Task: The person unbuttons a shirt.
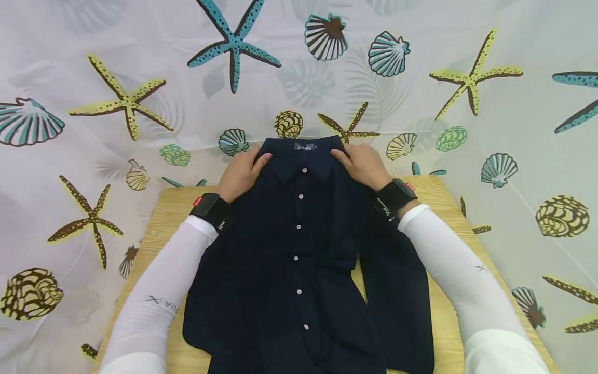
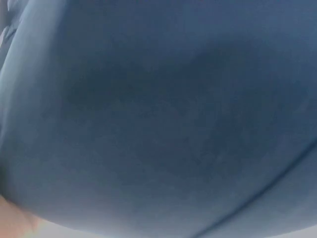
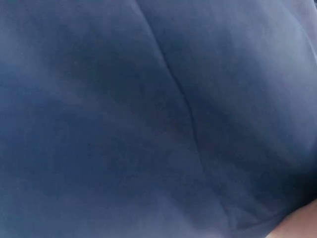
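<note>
Dark shirt pinched at both shoulders, spread above and across the bench
Left hand and right hand each have a clamped grip, thumbs in front; the shirt stretches from both grips toward the person, its long axis following the button row; the collar sits between the hands, neither clearly nearer

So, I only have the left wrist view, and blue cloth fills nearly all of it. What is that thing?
Observer: The head view shows a dark navy shirt with a row of pale buttons down its front.

Operator: And where do the hands have it?

Observer: The left hand and the right hand grip it at the shoulders, one on each side of the collar.
</note>
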A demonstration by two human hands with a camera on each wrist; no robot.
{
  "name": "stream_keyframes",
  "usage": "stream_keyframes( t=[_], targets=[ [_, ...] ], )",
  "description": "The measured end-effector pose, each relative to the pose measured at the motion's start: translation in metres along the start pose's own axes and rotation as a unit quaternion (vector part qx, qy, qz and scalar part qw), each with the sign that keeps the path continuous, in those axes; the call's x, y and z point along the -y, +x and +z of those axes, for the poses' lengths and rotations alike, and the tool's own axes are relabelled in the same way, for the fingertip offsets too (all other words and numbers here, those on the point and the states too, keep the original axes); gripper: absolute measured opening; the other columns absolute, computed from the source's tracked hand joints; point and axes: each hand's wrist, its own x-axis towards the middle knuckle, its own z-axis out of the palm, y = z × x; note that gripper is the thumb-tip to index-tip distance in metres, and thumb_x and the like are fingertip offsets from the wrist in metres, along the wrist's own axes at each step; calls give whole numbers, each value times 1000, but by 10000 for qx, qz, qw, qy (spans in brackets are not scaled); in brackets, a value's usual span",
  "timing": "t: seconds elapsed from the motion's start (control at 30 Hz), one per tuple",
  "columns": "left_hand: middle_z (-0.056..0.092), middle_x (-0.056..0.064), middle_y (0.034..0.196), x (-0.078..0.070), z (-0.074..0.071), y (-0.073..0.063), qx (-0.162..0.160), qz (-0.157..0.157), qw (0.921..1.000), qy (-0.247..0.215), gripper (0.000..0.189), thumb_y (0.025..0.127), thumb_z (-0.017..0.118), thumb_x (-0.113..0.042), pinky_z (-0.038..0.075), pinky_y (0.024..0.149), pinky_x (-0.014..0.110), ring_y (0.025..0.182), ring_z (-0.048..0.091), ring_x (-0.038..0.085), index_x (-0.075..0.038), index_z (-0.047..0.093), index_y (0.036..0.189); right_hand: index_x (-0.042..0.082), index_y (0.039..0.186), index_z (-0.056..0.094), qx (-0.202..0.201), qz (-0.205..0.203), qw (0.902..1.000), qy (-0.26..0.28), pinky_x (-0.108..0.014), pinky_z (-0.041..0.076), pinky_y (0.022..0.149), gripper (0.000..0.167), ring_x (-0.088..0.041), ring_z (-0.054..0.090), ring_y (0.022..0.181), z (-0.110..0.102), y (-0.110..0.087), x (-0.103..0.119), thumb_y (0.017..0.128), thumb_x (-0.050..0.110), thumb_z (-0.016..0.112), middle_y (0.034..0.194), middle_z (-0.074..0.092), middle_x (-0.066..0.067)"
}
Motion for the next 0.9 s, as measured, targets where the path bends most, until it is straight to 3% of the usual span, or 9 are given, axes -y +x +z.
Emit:
stream_keyframes(
  t=[0.1, 0.2, 0.3, 0.43, 0.53, 0.63, 0.73, 0.8, 0.9],
  targets=[
    [59, 14, 83, 20, 28, 4, 136, -391, 9990, 147, 40, 105, 40, -41, 45, 73, 42, 79, 61, 32, -5, 55, 105, 8, 73, 50, 274, 384, 9988, 95, -45, 43, 64, 50, -35, 60, 66, 32, 8, -15, 102, 48, 44, 66, 52, -13],
    [65, 19, 115, 35, 49, 6, 398, -813, 9955, 290, 44, 106, 40, -40, 47, 92, 48, 107, 62, 35, -5, 53, 130, 2, 108, 59, 860, 725, 9935, 163, -52, 48, 80, 48, -42, 64, 94, 56, 15, -28, 103, 47, 42, 99, 64, -23],
    [51, 18, 144, 47, 63, 3, 625, -1044, 9916, 441, 52, 105, 43, -38, 37, 108, 55, 133, 48, 38, -8, 41, 147, 8, 145, 40, 1532, 975, 9830, 273, -59, 44, 96, 54, -47, 51, 123, 71, 16, -39, 104, 44, 42, 139, 49, -27],
    [39, 18, 154, 52, 76, -6, 766, -903, 9906, 687, 57, 103, 46, -37, 31, 112, 60, 141, 37, 40, -9, 36, 151, 11, 153, 30, 1965, 970, 9745, 480, -61, 38, 104, 59, -49, 39, 134, 76, 8, -46, 104, 39, 45, 153, 31, -27],
    [35, 17, 156, 35, 82, -19, 953, -608, 9903, 805, 56, 102, 48, -37, 29, 113, 60, 143, 34, 39, -11, 38, 151, 10, 151, 35, 1967, 657, 9770, 502, -59, 38, 105, 57, -49, 39, 134, 72, -8, -35, 102, 35, 50, 152, 32, -26],
    [34, 14, 158, 1, 81, -46, 1394, -166, 9850, 1001, 56, 100, 52, -37, 30, 112, 60, 144, 33, 37, -13, 41, 149, 10, 149, 39, 1945, 122, 9801, 376, -57, 39, 106, 56, -46, 41, 134, 66, -38, -5, 101, 34, 54, 152, 34, -23],
    [34, 10, 159, -31, 77, -86, 2073, 275, 9702, 1224, 61, 95, 61, -42, 31, 111, 61, 144, 33, 37, -17, 44, 148, 13, 147, 44, 2031, -465, 9779, 186, -55, 44, 102, 56, -41, 43, 134, 67, -84, 35, 98, 36, 59, 152, 37, -18],
    [34, 8, 159, -43, 76, -115, 2544, 391, 9579, 1271, 67, 90, 67, -46, 30, 110, 63, 145, 32, 37, -20, 45, 148, 15, 146, 47, 2345, -735, 9692, 131, -55, 47, 98, 58, -39, 43, 136, 70, -120, 60, 95, 39, 62, 154, 37, -14],
    [32, 6, 160, -46, 78, -156, 3192, 233, 9395, 1223, 77, 83, 74, -50, 27, 110, 68, 146, 29, 39, -23, 44, 149, 17, 146, 47, 2998, -843, 9500, 207, -59, 48, 96, 63, -41, 39, 139, 84, -170, 81, 92, 44, 66, 157, 35, -13]
  ],
)
